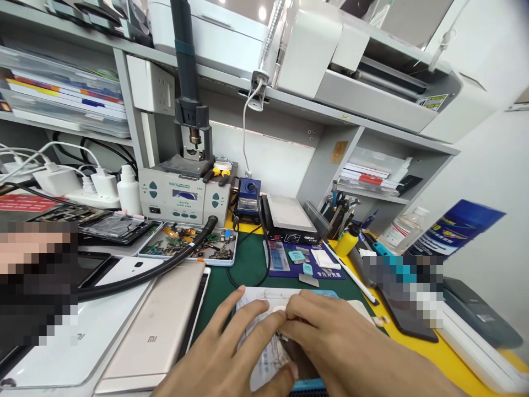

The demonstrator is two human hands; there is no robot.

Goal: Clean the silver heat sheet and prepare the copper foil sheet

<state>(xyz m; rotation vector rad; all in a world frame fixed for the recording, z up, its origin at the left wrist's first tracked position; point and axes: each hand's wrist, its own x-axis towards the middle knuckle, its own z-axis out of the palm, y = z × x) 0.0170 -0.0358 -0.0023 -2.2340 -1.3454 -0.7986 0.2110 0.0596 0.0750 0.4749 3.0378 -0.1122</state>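
My left hand [225,353] rests flat on a clear plastic film [264,309] that lies over a device on the green mat [248,264], fingers spread, thumb near the lower edge. My right hand [330,342] lies beside it with its fingertips pinched on a small piece of the film or a sticker at the middle; what exactly it pinches is too small to tell. A blue edge [308,386] of the device or holder shows under my hands.
A gold phone [159,331] and a white tablet [82,342] lie face down at left, crossed by a black hose [165,264]. Behind stand a hot-air station [184,196], a parts tray [190,245], a heating plate [289,220] and a dark phone [405,320] at right.
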